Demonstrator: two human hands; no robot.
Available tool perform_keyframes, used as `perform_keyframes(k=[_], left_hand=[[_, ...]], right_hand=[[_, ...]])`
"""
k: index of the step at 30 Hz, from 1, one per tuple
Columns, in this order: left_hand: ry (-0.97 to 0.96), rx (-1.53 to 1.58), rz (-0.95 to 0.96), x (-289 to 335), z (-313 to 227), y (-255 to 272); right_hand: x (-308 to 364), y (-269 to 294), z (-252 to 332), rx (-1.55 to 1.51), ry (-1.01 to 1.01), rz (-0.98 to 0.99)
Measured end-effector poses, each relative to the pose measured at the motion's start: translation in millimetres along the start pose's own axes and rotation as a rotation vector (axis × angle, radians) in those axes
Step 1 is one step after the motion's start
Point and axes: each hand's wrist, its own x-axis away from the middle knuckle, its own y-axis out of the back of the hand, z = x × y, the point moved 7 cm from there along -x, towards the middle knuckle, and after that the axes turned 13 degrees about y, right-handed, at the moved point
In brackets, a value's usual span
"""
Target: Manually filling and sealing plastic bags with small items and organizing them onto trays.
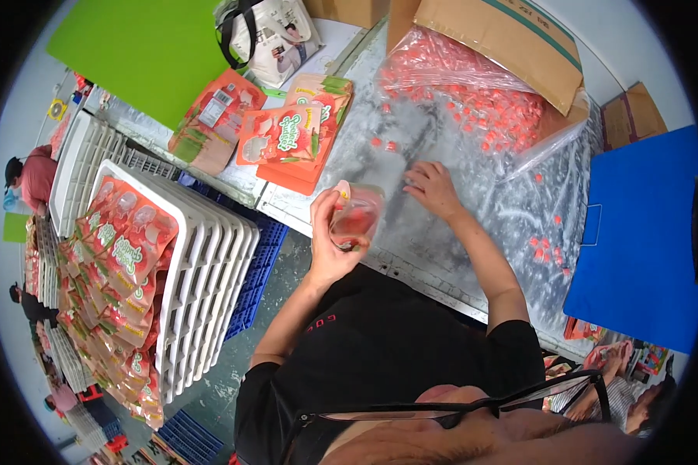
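My left hand (330, 242) is closed around a red-and-pink plastic pouch (358, 219), held upright at the table's near edge. The pouch's mouth looks spread, and red shows through its side. Just right of it, my right hand (434, 189) hovers low over the metal table (473, 232). Its fingers are loosely bent and apart, and I see nothing between them. Two small red wrapped pieces (384, 144) lie beyond that hand. Flat printed pouches (283, 138) are piled at the table's left side, close to my left hand.
A tipped cardboard box (512, 46) holds a clear bag of red wrapped pieces (488, 116). More loose pieces (547, 252) lie at right, near a blue panel (636, 240). Stacked white crates (209, 263) bear printed pouches (124, 248). A tote bag (275, 43) stands behind; people work far left.
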Motion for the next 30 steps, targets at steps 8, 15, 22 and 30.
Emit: perform_keyframes(k=[8, 15, 22, 30], left_hand=[[-0.117, 0.034, 0.028, -8.1, 13.7, -25.3], [-0.081, -0.109, -0.074, -12.7, 6.0, -35.9], [-0.114, -0.174, -0.107, -18.5, -11.0, -39.7], [-0.071, -0.025, -0.164, -22.9, -4.2, -43.4]], right_hand=[[17.2, 14.8, -28.0, -0.430, -0.453, -0.483], [-62.1, 98.1, 81.6, -1.573, -0.418, -0.986], [-74.6, 100.9, 116.4, -1.219, -0.281, -0.864], [-83.1, 112.6, 129.4, -1.283, -0.152, -0.723]])
